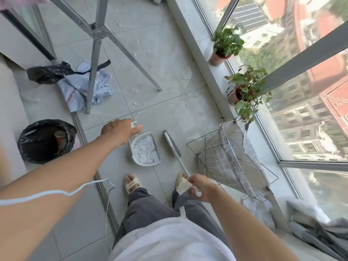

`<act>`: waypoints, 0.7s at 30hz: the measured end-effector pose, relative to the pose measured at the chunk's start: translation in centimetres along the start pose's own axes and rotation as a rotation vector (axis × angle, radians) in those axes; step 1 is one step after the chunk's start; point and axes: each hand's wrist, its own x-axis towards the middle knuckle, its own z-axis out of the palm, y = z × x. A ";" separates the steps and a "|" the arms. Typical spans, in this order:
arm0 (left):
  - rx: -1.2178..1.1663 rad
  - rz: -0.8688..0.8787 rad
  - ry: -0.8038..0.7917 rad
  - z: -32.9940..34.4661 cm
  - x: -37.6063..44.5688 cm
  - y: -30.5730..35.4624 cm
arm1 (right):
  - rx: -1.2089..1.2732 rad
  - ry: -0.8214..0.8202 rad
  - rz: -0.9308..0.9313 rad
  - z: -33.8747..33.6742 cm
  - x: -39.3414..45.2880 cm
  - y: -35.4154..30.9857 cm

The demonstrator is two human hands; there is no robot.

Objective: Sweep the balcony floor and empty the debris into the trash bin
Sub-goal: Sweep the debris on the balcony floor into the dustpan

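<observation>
Two bare hands are at work over the grey tiled balcony floor (169, 76). The left hand (120, 131) reaches forward and grips the top of the dustpan's upright white handle, fingers curled round it with the handle's loop showing above the knuckles. The white dustpan (146, 148) sits flat on the tiles, its tray full of white paper scraps (145, 147). The right hand (200, 187) is closed round the upper end of the white broom handle (178, 157), a paper tag hanging from the fist. The broom head (172, 143) rests on the floor just right of the dustpan, apart from it.

The trash bin (47, 141), lined with a black bag, stands to the left of the dustpan, near the left forearm. More white scraps (134, 103) lie scattered on the tiles beyond the pan, around the legs of a metal drying rack (98, 34). A crumpled grey plastic bag (84, 89) under the rack carries red printing, too blurred to read. Lettering on the left sandal's strap (131, 183) is also illegible. Two potted plants (227, 44) stand on the window sill.
</observation>
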 end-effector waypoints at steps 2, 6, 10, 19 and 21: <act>0.000 0.002 0.004 0.1 0.1 0.2 | 0.151 -0.160 0.063 -0.9 -0.6 -0.1; 0.004 0.013 0.017 0.3 0.0 0.4 | 0.329 -0.306 0.038 -6.4 -2.2 -0.5; 0.006 0.024 0.014 0.5 -0.3 -0.1 | 0.351 -0.265 -0.004 -8.9 -3.4 1.1; 0.019 0.010 0.033 0.2 -2.5 -3.2 | 0.349 -0.104 -0.007 -4.1 -2.8 4.2; 0.042 0.020 0.104 0.0 -3.0 -3.7 | 0.340 -0.090 0.016 -2.7 -2.5 4.3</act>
